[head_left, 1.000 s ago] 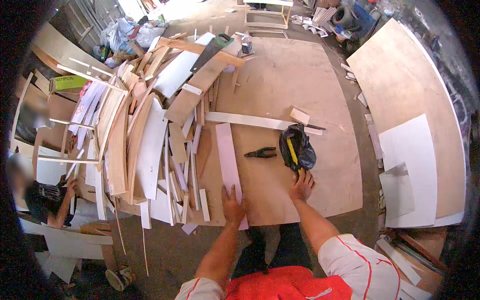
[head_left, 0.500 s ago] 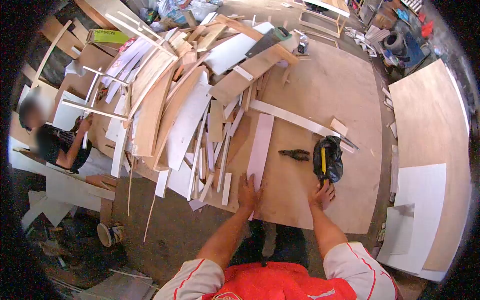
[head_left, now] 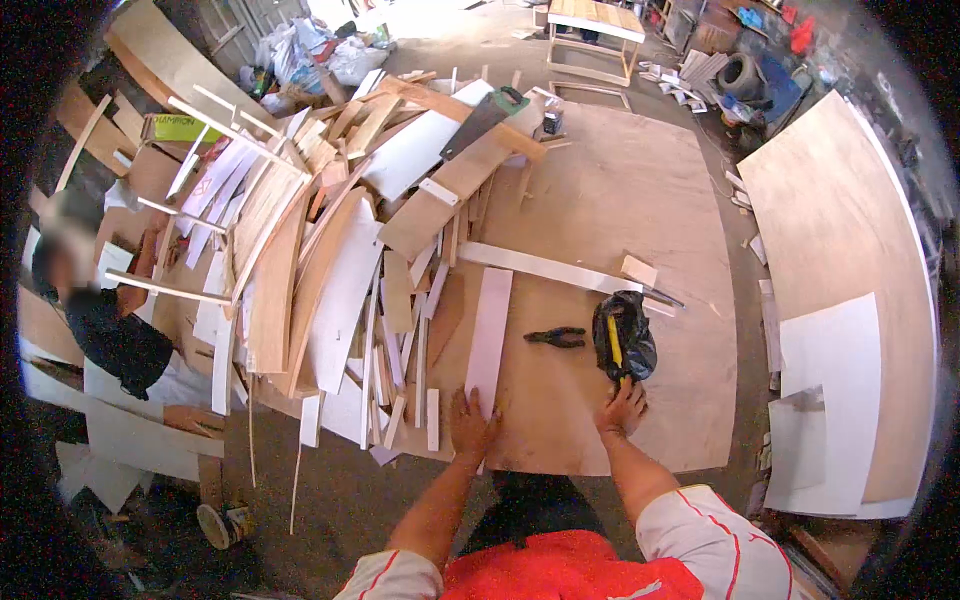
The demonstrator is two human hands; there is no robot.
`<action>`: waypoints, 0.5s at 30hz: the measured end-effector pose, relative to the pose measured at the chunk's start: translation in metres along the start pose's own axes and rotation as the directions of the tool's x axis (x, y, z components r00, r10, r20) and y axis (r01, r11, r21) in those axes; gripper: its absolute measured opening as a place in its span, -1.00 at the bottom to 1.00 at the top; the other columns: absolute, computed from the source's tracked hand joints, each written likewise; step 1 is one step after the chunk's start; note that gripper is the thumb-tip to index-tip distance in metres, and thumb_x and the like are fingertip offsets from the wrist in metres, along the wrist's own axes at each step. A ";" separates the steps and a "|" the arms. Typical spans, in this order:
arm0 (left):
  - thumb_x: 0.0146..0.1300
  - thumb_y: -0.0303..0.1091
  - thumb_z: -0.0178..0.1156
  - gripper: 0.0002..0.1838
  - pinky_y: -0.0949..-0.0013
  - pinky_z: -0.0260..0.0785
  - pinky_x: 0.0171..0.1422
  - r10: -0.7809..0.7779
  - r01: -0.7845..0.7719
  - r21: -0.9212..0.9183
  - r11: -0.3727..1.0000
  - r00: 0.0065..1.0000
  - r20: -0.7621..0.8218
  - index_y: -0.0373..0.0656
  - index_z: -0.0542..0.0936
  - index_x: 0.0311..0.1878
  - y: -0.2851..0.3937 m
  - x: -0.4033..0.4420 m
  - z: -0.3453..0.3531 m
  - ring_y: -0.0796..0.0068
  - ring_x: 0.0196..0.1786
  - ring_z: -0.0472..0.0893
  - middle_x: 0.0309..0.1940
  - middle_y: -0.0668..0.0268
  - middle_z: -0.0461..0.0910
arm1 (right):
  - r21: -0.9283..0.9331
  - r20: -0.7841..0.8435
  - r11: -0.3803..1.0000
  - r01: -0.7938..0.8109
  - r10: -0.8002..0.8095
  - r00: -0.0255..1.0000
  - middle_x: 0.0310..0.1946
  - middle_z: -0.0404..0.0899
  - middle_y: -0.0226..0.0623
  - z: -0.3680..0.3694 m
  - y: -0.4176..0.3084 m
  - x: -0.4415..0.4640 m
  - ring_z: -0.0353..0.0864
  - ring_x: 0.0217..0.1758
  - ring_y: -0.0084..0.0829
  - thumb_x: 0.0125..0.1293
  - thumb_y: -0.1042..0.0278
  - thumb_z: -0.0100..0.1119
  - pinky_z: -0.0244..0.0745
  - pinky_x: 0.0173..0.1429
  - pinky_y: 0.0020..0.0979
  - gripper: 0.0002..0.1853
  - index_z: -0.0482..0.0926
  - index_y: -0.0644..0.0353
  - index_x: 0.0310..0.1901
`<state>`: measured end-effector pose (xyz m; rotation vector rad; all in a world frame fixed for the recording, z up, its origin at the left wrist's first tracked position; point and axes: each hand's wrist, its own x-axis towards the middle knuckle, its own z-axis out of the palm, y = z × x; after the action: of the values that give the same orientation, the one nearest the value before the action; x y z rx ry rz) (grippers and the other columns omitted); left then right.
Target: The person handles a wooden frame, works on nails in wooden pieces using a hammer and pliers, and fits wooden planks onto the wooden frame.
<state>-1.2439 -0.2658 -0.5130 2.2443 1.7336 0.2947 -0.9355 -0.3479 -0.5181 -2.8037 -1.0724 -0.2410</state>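
Observation:
A pale pink board lies lengthwise on the wooden work surface. My left hand rests over its near end, fingers apart and pressing on it. To the right, my right hand has its fingers closed at the lower end of a yellow tool, which lies on a black plastic bag. Black pliers lie between the board and the bag. Beyond them a long white strip crosses the surface, with a small wood block near its right end.
A big heap of wood offcuts covers the left side, with a handsaw on top. At the far left a person in dark clothes works. Large panels lean on the right; a table frame stands behind.
The view has swung right and then partly back. Both my hands remain at the board and the bag. The person at the left has leaned and shifted their arm.

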 end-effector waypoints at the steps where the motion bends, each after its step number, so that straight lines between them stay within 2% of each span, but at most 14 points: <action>1: 0.28 0.10 0.24 -0.16 -0.08 -0.04 0.63 0.003 -0.003 0.002 1.000 1.000 0.015 -0.22 0.25 0.48 0.001 0.001 -0.001 -0.21 0.56 0.10 0.49 -0.22 0.13 | -0.002 -0.005 1.000 -0.002 0.002 1.000 0.32 0.38 -0.15 0.003 0.001 0.000 0.30 0.40 -0.05 0.40 0.08 0.12 0.24 0.36 0.13 -0.44 0.33 0.02 0.38; 4: 0.27 0.08 0.26 -0.16 -0.09 -0.03 0.62 -0.002 0.003 -0.012 1.000 0.999 0.054 -0.21 0.25 0.48 0.005 0.002 -0.015 -0.21 0.56 0.09 0.50 -0.23 0.12 | 0.001 -0.037 1.000 0.017 -0.017 0.999 0.31 0.38 -0.15 0.005 0.003 0.000 0.30 0.40 -0.06 0.39 0.08 0.14 0.26 0.34 0.12 -0.43 0.34 0.03 0.38; 7: 0.28 0.08 0.25 -0.17 -0.07 0.00 0.62 -0.076 0.081 -0.029 0.996 0.986 0.147 -0.17 0.24 0.49 0.009 0.007 -0.052 -0.20 0.56 0.10 0.51 -0.21 0.09 | 0.022 -0.022 1.000 -0.003 0.004 1.000 0.29 0.39 -0.15 0.002 0.001 -0.003 0.31 0.39 -0.06 0.38 0.09 0.15 0.25 0.35 0.12 -0.44 0.36 0.03 0.36; 10: 0.28 0.10 0.25 -0.18 -0.08 0.03 0.59 -0.057 0.063 -0.120 0.991 0.997 0.058 -0.13 0.26 0.49 -0.012 0.006 -0.034 -0.19 0.56 0.12 0.50 -0.19 0.13 | 0.050 -0.078 0.998 0.029 -0.025 0.997 0.27 0.40 -0.15 0.001 0.004 0.003 0.32 0.37 -0.05 0.34 0.07 0.19 0.23 0.36 0.12 -0.44 0.39 0.03 0.33; 11: 0.28 0.11 0.24 -0.18 -0.08 0.06 0.58 -0.083 0.092 -0.062 0.994 0.988 0.132 -0.12 0.27 0.49 -0.015 0.009 -0.038 -0.20 0.55 0.14 0.49 -0.19 0.15 | 0.062 -0.110 0.997 0.047 -0.040 0.993 0.26 0.40 -0.15 0.004 0.004 0.003 0.32 0.37 -0.05 0.33 0.06 0.21 0.22 0.36 0.12 -0.44 0.41 0.03 0.31; 13: 0.29 0.14 0.23 -0.19 -0.08 0.10 0.55 -0.148 0.138 0.055 0.989 0.951 0.272 -0.11 0.28 0.49 0.002 0.019 -0.075 -0.20 0.53 0.18 0.46 -0.20 0.21 | 0.076 -0.060 0.997 0.028 -0.023 0.998 0.21 0.41 -0.13 -0.005 0.003 0.008 0.34 0.32 -0.03 0.31 0.03 0.24 0.22 0.34 0.11 -0.44 0.42 0.04 0.28; 15: 0.28 0.18 0.22 -0.17 -0.07 0.14 0.53 -0.096 0.076 0.095 0.993 0.968 0.230 -0.11 0.30 0.48 -0.002 0.018 -0.070 -0.20 0.50 0.24 0.44 -0.18 0.27 | 0.104 -0.024 0.994 0.033 -0.030 0.999 0.16 0.41 -0.11 -0.016 0.004 0.012 0.36 0.27 -0.01 0.30 0.01 0.26 0.23 0.32 0.09 -0.44 0.43 0.06 0.26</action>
<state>-1.2640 -0.2409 -0.4486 2.1524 1.7394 -0.0631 -0.9252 -0.3457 -0.5003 -2.6872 -1.0919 -0.2124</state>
